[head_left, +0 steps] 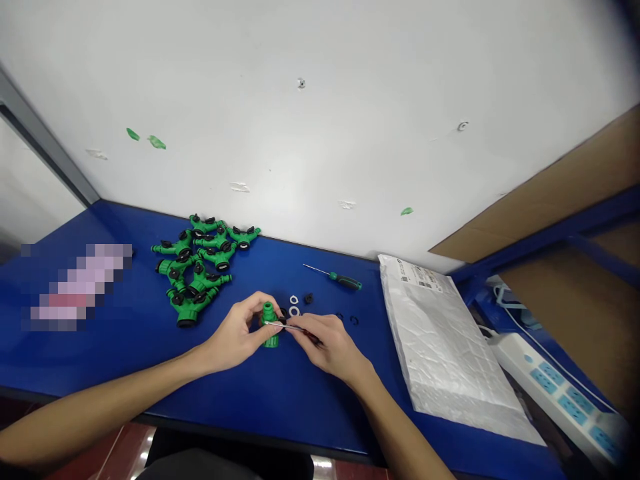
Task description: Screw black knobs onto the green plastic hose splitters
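Observation:
Near the middle of the blue table, my left hand (241, 337) is closed on a green fitting (270, 340) with a ribbed upper end. My right hand (325, 343) grips a thin tool (310, 335) with a dark reddish handle; its metal shaft points left across the fitting, near my left thumb. A small black part shows between the two hands, partly hidden by fingers. Just beyond them lie a white hex nut (294, 300), a white ring (294, 311) and a small black piece (309, 299).
Several green splitters with black levers (193, 303) are grouped at the left. A green-handled screwdriver (345, 281) lies behind my right hand, with black clips (354, 320) nearby. A silvery package (450, 347) and a power strip (555, 387) are at the right, a white wall (280, 133) behind.

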Available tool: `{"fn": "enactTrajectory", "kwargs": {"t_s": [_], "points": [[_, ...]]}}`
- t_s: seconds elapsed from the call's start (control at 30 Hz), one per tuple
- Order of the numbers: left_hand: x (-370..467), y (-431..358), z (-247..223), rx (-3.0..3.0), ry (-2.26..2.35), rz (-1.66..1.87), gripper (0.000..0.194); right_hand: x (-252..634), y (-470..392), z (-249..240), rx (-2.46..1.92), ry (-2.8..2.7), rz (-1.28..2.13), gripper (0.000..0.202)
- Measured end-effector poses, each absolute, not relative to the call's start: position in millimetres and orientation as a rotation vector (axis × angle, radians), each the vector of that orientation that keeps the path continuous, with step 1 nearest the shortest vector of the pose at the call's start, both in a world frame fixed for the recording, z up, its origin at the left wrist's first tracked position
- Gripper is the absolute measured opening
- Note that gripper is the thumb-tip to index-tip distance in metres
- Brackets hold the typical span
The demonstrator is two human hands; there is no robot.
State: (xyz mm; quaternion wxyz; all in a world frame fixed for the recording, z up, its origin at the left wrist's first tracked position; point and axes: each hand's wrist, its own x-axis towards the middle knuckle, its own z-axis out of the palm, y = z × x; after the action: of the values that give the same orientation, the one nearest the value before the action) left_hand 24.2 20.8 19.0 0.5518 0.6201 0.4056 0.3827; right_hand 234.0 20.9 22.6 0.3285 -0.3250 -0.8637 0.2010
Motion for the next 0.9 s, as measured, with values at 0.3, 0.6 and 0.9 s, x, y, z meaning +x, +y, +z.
{"fn": "enactTrajectory", "kwargs": {"t_s": [0.3, 0.6, 0.9], "points": [[20.5, 24.7, 24.1, 1.409, 0.985, 0.956, 0.019, 255.6, 36.5, 25.3, -1.248, -2.044, 0.555, 0.017], [16.2, 27.4, 17.4, 1.431, 1.002, 0.987, 0.018, 279.0, 41.4, 36.7, -1.556, -1.996, 0.558, 0.029], [15.7, 27.7, 17.6, 1.442, 1.030, 0.949, 0.019, 285.9, -26.8, 21.7, -1.672, -2.212, 0.868, 0.016]]}}
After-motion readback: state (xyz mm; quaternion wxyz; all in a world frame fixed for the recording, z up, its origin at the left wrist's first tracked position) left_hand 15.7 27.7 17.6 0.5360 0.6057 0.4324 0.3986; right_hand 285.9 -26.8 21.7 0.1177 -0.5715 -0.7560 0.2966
